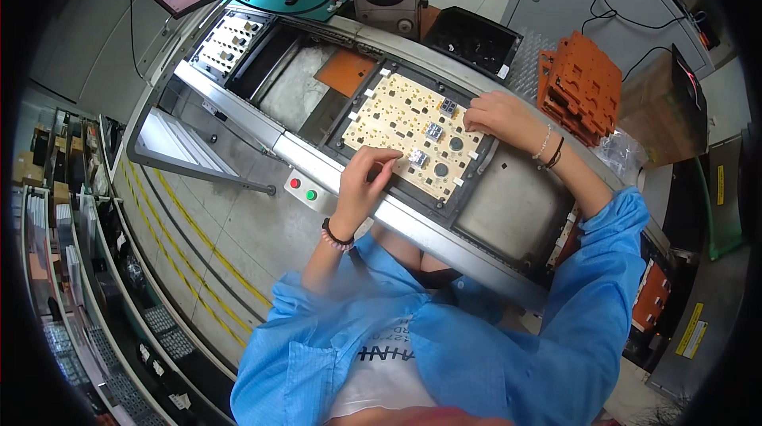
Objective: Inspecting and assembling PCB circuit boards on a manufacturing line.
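Note:
A cream circuit board point(389, 116), dotted with small parts, lies in a dark carrier frame point(333, 140) on the conveyor. Three silvery block-shaped components point(434, 132) stand in a slanting row on its right half, beside two round dark parts point(456, 143). My left hand point(367, 180) is at the board's near edge, thumb and forefinger bent together close to the nearest silvery component. Over the far right edge my right hand point(498, 118) rests with curled fingers, beside the farthest component. Anything between the fingertips of either hand is too small or hidden to make out.
Metal conveyor rails point(286, 148) run along both sides of the board. A second populated board point(228, 43) sits farther left. Beyond the rail are a black bin point(474, 41) and stacked orange trays point(583, 84). A red-and-green button box point(309, 191) hangs on the near side.

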`<state>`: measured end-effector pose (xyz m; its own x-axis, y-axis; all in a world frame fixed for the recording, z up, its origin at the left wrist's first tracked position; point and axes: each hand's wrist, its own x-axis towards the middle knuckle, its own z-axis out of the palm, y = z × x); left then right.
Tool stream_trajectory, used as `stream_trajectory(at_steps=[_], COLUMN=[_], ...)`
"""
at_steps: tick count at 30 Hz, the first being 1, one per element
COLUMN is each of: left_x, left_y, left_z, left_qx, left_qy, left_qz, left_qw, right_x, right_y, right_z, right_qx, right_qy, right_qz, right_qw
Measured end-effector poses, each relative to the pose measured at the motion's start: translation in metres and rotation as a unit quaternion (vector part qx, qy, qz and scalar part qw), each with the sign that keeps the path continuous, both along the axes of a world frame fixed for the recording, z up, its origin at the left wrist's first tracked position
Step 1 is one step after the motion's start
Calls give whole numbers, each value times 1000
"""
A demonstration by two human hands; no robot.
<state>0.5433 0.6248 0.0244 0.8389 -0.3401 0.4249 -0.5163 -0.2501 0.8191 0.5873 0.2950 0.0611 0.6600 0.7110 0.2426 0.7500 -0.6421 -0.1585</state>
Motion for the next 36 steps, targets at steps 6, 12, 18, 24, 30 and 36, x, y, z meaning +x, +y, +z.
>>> stream_trajectory(at_steps=[6, 12, 18, 24, 30, 36], left_x=[-1, 4, 6, -5, -10, -8], left_y=[2, 5, 9, 4, -21, -35], left_z=[3, -2, -3, 7, 16, 14], left_qx=[-19, -30, -30, -36, 97, 185], left_qy=[34, 36, 64, 112, -9, -138], left_qz=[-14, -17, -29, -116, -198, -172], left_qw=[999, 999, 997, 986, 975, 958], right_x=[-2, -8, -16, -22, -39, -54], right_y=[6, 10, 13, 14, -6, -4], right_z=[8, 11, 5, 6, 22, 27], right_qx=[-40, -108, -124, -45, 368, 459], right_qy=[-12, -95, -126, -21, 491, 529], right_qz=[6, 15, -19, -65, -210, -191], right_qw=[999, 990, 984, 997, 761, 688])
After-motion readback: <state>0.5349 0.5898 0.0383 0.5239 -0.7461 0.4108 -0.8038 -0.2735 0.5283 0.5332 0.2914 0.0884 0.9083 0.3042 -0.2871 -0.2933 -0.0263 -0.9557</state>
